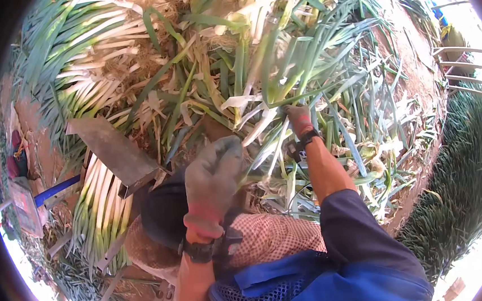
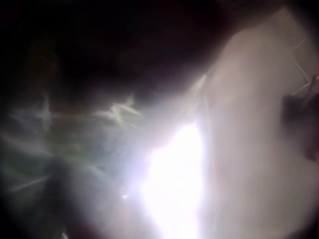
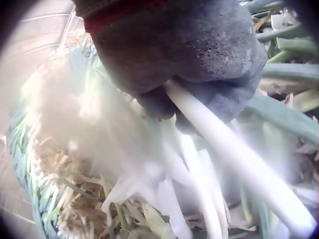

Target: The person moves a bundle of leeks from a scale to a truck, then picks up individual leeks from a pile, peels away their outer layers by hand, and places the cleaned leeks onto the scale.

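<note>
Far left: a bundle of trimmed stalks (image 1: 95, 207) lies on the ground, white ends aligned. A flat grey metal plate (image 1: 111, 149) rests tilted across its upper end.

Left of centre: my left hand (image 1: 214, 178), in a grey glove with a reddish cuff, is raised over my dark knee with its back to the head camera. A pale leaf runs from just beside its fingertips toward the heap. The palm side is hidden, and the left wrist view is blurred and overexposed. I cannot tell whether this hand grips anything.

Centre right: my right hand (image 1: 299, 119), also gloved, reaches into the heap of green onions (image 1: 278, 45). In the right wrist view the fingers are curled tight around one white stalk (image 3: 234, 149). The stalk passes through the fist and extends down and to the right, above loose leaves and dry trimmings. More white stalks lie just beside it, blurred.

Right: green tops spread from the heap over a bank of reddish soil (image 1: 415, 63). Beyond the bank stands a dense bed of green plants (image 1: 463, 172).
</note>
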`<state>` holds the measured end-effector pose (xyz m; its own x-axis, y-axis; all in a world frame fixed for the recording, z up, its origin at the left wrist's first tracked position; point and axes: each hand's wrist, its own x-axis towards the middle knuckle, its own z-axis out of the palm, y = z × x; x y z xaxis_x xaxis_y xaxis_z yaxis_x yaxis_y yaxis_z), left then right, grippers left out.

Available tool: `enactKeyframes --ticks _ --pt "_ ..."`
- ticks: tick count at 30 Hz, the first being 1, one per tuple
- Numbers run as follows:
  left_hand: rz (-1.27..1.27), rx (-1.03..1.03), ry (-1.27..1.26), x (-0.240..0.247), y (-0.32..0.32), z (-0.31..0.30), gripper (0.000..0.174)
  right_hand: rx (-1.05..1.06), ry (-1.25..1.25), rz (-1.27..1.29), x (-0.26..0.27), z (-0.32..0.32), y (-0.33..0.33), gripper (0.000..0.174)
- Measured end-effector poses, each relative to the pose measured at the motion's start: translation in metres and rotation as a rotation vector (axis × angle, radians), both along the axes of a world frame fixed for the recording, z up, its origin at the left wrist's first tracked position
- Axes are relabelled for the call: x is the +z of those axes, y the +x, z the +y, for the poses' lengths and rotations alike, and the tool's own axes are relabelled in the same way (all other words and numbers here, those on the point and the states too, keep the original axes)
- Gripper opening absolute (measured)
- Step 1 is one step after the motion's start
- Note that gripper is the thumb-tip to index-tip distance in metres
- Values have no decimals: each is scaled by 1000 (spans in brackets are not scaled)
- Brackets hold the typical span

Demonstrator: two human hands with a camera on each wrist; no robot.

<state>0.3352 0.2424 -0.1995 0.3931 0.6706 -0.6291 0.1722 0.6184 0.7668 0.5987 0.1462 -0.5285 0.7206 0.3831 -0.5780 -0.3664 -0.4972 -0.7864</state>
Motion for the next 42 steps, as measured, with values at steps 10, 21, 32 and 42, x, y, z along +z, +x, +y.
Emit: enactKeyframes --ticks 10,21,32,42 --pt "37 -142 152 -4 16 17 28 -20 -159 -277 30 31 17 38" --pt "-203 -94 79 5 26 -3 32 232 -67 -547 271 -43 60 29" --pt "-205 135 216 -18 45 16 20 914 -116 -988 303 7 -140 35" --pt "-212 642 -2 -90 1 95 17 1213 -538 -520 309 -111 -81 34"
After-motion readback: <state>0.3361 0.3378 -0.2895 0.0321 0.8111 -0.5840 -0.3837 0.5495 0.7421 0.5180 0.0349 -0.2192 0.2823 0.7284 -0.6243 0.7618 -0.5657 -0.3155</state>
